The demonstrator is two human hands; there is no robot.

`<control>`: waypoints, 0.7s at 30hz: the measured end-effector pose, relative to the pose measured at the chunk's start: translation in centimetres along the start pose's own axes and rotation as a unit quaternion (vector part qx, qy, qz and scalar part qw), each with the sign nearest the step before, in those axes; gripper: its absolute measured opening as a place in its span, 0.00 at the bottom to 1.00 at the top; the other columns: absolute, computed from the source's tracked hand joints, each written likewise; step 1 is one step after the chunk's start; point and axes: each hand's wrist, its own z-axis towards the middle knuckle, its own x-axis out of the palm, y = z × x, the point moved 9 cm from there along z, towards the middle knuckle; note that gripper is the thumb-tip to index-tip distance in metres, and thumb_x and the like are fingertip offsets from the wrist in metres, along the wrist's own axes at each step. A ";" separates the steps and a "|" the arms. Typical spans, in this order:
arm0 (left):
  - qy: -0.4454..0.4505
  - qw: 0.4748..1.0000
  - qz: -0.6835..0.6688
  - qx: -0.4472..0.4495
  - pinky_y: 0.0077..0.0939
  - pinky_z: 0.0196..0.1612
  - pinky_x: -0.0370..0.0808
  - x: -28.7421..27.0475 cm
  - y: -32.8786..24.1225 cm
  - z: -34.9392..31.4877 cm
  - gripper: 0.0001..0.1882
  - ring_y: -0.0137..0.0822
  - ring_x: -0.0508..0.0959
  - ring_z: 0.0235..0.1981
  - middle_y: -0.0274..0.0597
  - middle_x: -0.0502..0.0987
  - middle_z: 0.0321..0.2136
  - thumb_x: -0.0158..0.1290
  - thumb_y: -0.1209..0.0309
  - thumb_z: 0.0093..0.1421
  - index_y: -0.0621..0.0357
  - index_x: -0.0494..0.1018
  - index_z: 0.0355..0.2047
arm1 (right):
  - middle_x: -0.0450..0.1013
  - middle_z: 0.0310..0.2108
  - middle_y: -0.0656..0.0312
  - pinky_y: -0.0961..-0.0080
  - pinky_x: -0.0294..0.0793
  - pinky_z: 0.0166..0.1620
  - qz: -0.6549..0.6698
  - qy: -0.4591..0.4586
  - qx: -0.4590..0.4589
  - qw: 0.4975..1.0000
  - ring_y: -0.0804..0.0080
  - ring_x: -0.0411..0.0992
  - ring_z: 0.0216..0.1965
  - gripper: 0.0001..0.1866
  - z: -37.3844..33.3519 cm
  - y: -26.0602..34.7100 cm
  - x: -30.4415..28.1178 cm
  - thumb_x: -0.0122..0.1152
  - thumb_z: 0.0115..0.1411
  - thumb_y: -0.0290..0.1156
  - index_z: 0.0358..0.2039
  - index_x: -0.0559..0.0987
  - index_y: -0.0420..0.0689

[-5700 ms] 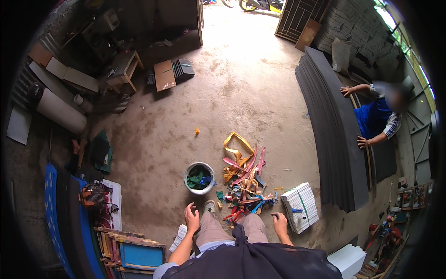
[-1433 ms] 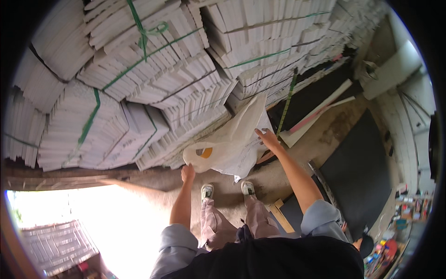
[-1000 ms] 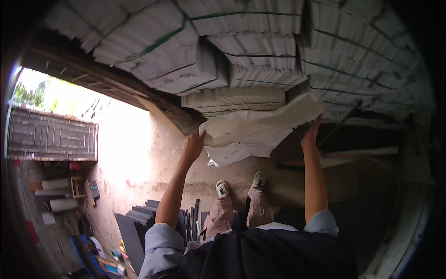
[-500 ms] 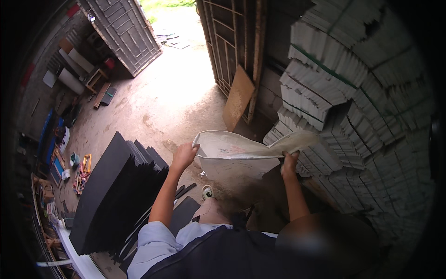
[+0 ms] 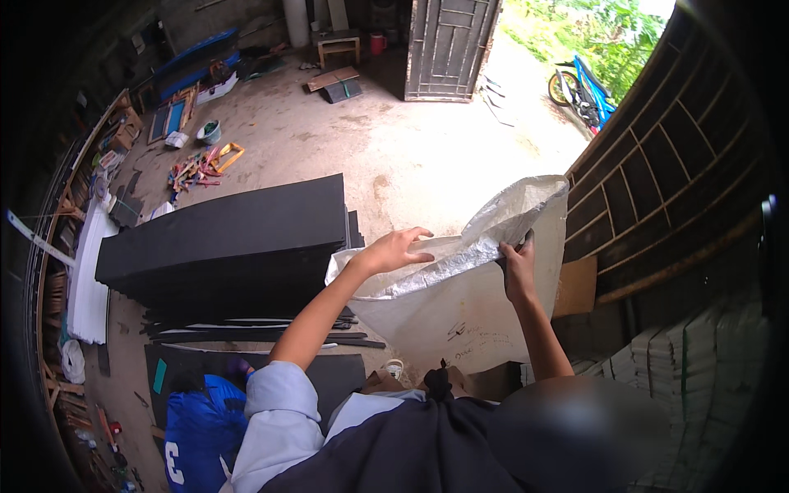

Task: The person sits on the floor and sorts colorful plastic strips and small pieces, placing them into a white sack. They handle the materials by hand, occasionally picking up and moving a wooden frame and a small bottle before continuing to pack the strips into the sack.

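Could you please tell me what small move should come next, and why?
Perhaps close the left hand on the silvery edge of the white sack, since that hand looks spread open while the right hand seems to grip the edge, leaving the sack's left side likely less supported.

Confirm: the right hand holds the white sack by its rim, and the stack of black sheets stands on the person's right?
Wrong side: the stack of black sheets stands on the person's left, as the head view shows. The right hand does hold the white sack by its rim.
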 end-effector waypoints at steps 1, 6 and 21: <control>-0.010 1.000 -0.006 -0.007 0.38 0.50 0.67 -1.9 0.5 0.7 0.33 0.46 0.71 0.46 0.51 0.72 0.39 0.49 0.42 0.52 0.52 0.65 0.50 | 0.61 0.46 0.52 0.76 0.73 0.40 -0.005 0.016 -0.007 1.000 0.68 0.67 0.42 0.32 2.1 0.5 1.2 0.44 0.51 0.17 0.57 0.49 0.40; -0.013 0.999 -0.023 -0.035 0.35 0.40 0.72 -7.0 2.2 6.8 0.30 0.40 0.75 0.37 0.47 0.75 0.32 0.44 0.40 0.55 0.55 0.69 0.40 | 0.61 0.46 0.52 0.75 0.72 0.39 0.024 0.065 -0.020 0.997 0.69 0.67 0.39 0.31 11.8 0.2 3.9 0.45 0.51 0.18 0.56 0.51 0.39; -0.463 0.839 -0.219 -0.183 0.26 0.33 0.61 -23.8 19.1 31.6 0.19 0.31 0.61 0.28 0.41 0.63 0.23 0.41 0.57 0.62 0.64 0.60 0.31 | 0.68 0.40 0.52 0.77 0.72 0.34 -0.124 0.143 0.030 0.981 0.69 0.71 0.35 0.30 51.9 -4.5 8.1 0.55 0.54 0.26 0.56 0.54 0.43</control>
